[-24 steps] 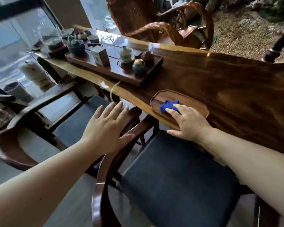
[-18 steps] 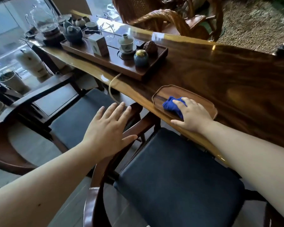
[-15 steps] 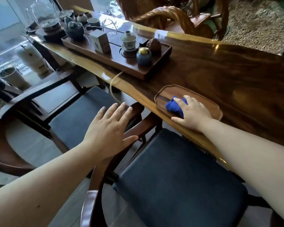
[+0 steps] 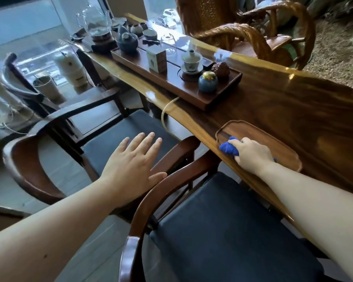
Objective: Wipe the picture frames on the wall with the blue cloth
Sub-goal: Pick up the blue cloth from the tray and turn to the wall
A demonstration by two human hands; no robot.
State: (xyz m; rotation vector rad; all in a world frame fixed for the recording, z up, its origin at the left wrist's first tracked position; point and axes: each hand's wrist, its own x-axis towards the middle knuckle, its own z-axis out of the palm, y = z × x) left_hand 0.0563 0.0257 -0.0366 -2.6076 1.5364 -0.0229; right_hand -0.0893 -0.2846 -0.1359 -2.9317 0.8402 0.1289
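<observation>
Right hand [image 4: 251, 154]: fingers curled and closed around the blue cloth [image 4: 228, 148], which is bunched into a wad; cloth protrudes from the thumb side of the fist. Knuckles up, wrist straight, forearm extended forward from lower right across the table edge. Fist and cloth sit over the near-left end of a shallow oval wooden tray [image 4: 273, 137]; whether the cloth touches the tray floor cannot be told. Nothing else is visible in this tray.

Left hand [image 4: 130, 167]: fingers straight and slightly spread, thumb out to the side, palm down, gripping nothing. It hovers above the curved armrest [image 4: 171, 178] of the near chair; contact cannot be confirmed. Forearm enters from lower left.

Table [image 4: 293, 102]: long, glossy slab of wood. The oval tray lies at its near edge. Further left is a rectangular dark tea tray [image 4: 171, 86], well apart from the oval one. Contents, near end: one blue jar with gold lid [image 4: 207, 82], one brown lumpy ornament [image 4: 220, 70], one white lidded cup on a saucer [image 4: 191, 61], one small box [image 4: 157, 59]. Far end: one dark teapot [image 4: 127, 42]. Beyond it is one glass kettle [image 4: 97, 23]; small cups behind it are too blurred to count.

Chairs: two with dark seat cushions [image 4: 222, 231] on the near side, one carved chair [image 4: 253, 33] on the far side.
</observation>
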